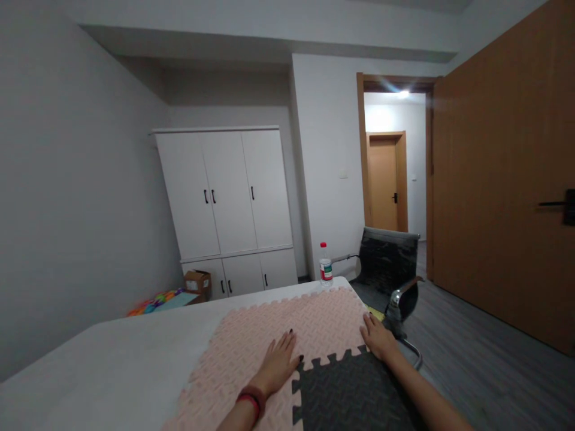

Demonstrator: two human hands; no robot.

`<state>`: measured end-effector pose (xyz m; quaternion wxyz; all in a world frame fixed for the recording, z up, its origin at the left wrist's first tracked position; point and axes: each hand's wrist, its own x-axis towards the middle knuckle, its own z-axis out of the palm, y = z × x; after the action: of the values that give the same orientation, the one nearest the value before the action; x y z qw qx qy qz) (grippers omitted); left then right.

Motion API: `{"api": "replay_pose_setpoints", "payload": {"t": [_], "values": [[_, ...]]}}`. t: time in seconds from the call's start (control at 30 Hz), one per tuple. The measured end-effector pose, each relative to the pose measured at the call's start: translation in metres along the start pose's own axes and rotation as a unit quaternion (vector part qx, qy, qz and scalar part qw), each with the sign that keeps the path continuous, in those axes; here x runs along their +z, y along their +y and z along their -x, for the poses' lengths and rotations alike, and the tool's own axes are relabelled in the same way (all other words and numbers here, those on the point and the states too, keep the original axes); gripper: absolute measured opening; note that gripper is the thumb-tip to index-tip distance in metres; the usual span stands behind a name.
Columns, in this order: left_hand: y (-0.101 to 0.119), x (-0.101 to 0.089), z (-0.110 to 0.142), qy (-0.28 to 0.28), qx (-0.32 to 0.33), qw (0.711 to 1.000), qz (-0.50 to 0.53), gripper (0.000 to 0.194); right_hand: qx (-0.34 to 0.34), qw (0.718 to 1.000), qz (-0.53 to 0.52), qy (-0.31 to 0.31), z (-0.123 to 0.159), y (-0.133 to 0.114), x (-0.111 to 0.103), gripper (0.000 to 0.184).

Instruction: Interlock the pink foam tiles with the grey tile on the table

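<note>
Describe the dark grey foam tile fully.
The dark grey foam tile looks matte, with a raised pattern and jigsaw teeth. It lies flat on the white table, its far and left teeth meeting pink foam tiles. The right hand is at its far right corner, the left hand at its far left. Its near edge is cropped.

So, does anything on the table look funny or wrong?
Just the dark tile: it's the odd color against the pink mat. The bottle stands upright on the table, and I see no spill.
</note>
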<state>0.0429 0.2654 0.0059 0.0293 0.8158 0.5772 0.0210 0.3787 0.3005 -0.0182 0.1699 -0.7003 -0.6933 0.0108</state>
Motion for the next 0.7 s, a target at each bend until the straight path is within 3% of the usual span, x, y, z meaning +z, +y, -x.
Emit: {"api": "replay_pose_setpoints", "payload": {"t": [0.2, 0.3, 0.4, 0.53, 0.7], "values": [[0.031, -0.001, 0.013, 0.046, -0.057, 0.997, -0.036, 0.058, 0.006, 0.999, 0.024, 0.028, 0.027, -0.038, -0.019, 0.046], [0.046, -0.006, 0.027, 0.066, -0.062, 0.995, -0.051, 0.056, -0.033, 0.999, 0.015, 0.010, 0.052, -0.059, -0.030, 0.045], [0.044, -0.012, 0.052, 0.084, -0.064, 0.992, -0.061, 0.058, -0.091, 0.996, -0.005, -0.017, 0.087, -0.066, -0.040, 0.047], [0.013, -0.010, 0.097, 0.097, -0.161, 0.979, -0.080, 0.066, -0.123, 0.990, -0.045, -0.045, 0.145, -0.039, -0.048, 0.052], [-0.019, -0.002, 0.127, 0.070, -0.223, 0.968, -0.090, 0.066, -0.078, 0.987, -0.141, -0.029, 0.208, 0.020, -0.049, 0.057]]}}
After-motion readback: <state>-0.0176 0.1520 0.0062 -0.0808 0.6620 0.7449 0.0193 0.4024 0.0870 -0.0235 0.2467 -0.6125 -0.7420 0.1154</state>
